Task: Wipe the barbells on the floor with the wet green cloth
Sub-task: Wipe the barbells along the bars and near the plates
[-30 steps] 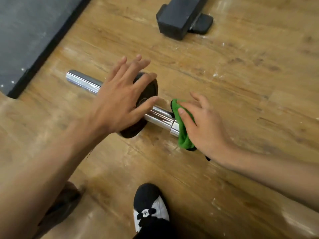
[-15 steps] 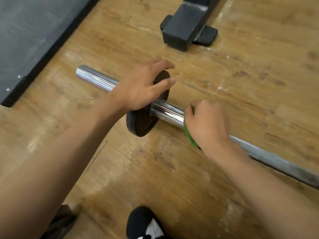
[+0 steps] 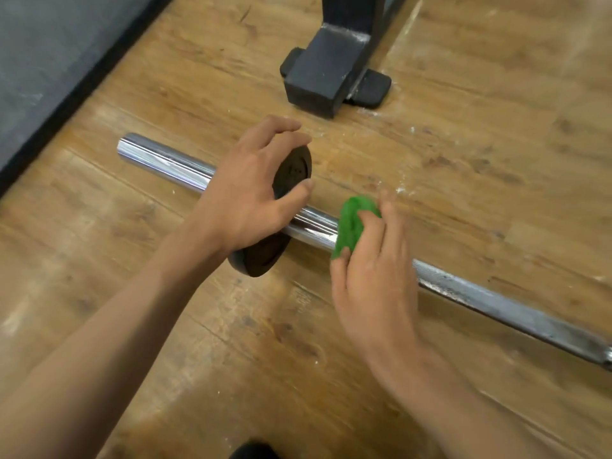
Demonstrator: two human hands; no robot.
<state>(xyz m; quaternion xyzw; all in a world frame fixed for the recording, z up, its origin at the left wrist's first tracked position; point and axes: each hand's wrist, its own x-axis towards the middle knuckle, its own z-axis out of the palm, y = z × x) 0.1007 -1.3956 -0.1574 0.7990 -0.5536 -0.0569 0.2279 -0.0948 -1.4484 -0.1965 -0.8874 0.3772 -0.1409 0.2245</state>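
Observation:
A chrome barbell (image 3: 165,162) lies on the wooden floor, running from upper left to lower right. A small black weight plate (image 3: 291,173) sits on its sleeve. My left hand (image 3: 245,193) grips the plate's rim, fingers curled over the top edge and thumb on its right face. Just right of the plate, my right hand (image 3: 371,270) presses the bunched green cloth (image 3: 351,226) onto the bar, with the fingers lying over it. The part of the bar under the cloth and hand is hidden.
A black steel rack foot (image 3: 324,71) with a rubber pad stands on the floor beyond the bar. A grey mat (image 3: 49,51) with a dark edge fills the upper left. My black shoe tip (image 3: 251,452) shows at the bottom edge.
My left hand went from flat over the plate to gripping its rim. The right hand with the cloth has stayed just right of the plate, fingers now lying looser, and the view has shifted.

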